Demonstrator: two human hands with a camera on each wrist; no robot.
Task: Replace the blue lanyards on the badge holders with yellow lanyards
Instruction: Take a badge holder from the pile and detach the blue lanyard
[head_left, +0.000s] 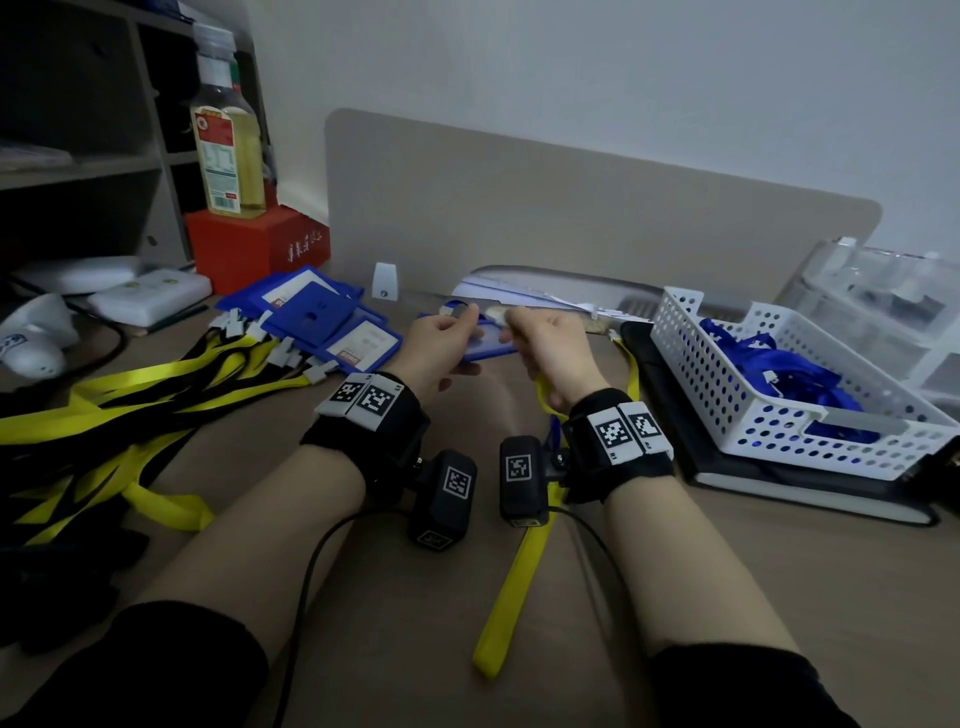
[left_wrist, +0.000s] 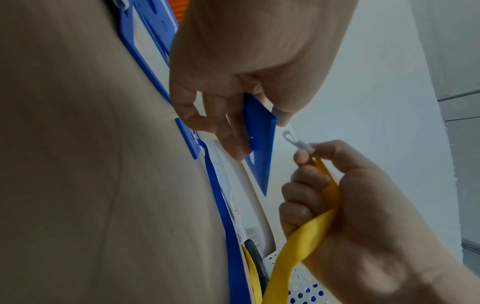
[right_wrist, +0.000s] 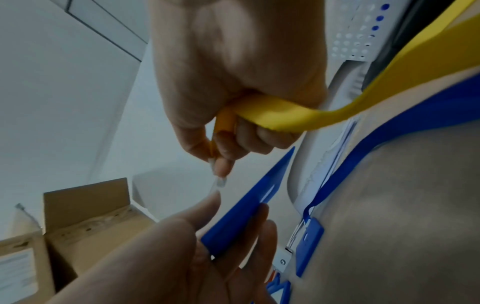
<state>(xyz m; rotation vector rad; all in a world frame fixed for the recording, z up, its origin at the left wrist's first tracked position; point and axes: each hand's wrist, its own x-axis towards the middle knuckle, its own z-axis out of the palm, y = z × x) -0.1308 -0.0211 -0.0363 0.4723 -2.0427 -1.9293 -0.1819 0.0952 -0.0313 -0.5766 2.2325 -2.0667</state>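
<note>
Both hands are raised just above the desk (head_left: 649, 597): the left hand (head_left: 441, 345) pinches a blue badge holder (left_wrist: 261, 144) between thumb and fingers, while the right hand (head_left: 550, 353) is curled round a yellow lanyard (head_left: 514, 582), thumb and forefinger pinching it just behind its white clip (left_wrist: 296, 142). That clip sits just beside the holder's top edge, not touching it. More yellow lanyards (head_left: 130, 405) and blue badge holders (head_left: 322, 322) lie to the left, and blue lanyards (head_left: 769, 364) fill a white basket (head_left: 727, 415) on the right.
</note>
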